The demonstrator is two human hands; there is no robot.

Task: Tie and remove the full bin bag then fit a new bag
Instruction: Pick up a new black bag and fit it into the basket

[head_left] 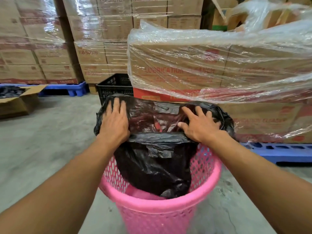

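Stacks of shrink-wrapped cartons (211, 65) fill the background, with a blue pallet (278, 149) under the near stack and a black crate (116, 86) behind my work. An open cardboard box (18, 102) sits on the concrete floor (50, 141) to the left.

Closer in, the pink mesh bin (160, 205) stands directly below me. The black bin bag (157, 166) hangs down into it, its body slack against the far inner wall, while its mouth is spread wide above and beyond the far rim. This looks to me like the new bag going in, not the full one coming out, though the inside of the bin is mostly hidden, so I can't be sure.

My left hand (114, 122) lies flat with fingers splayed on the left end of the bag's mouth. My right hand (200, 125) is spread too, pressed on the right end, thumb hooked over the film. Neither is clenched; both pin the plastic under an open palm.

The mouth's long axis runs left to right between my hands, level with the far rim. The near rim lies bare toward me, about equally far from either hand, so the next stretch has to come back toward my body.
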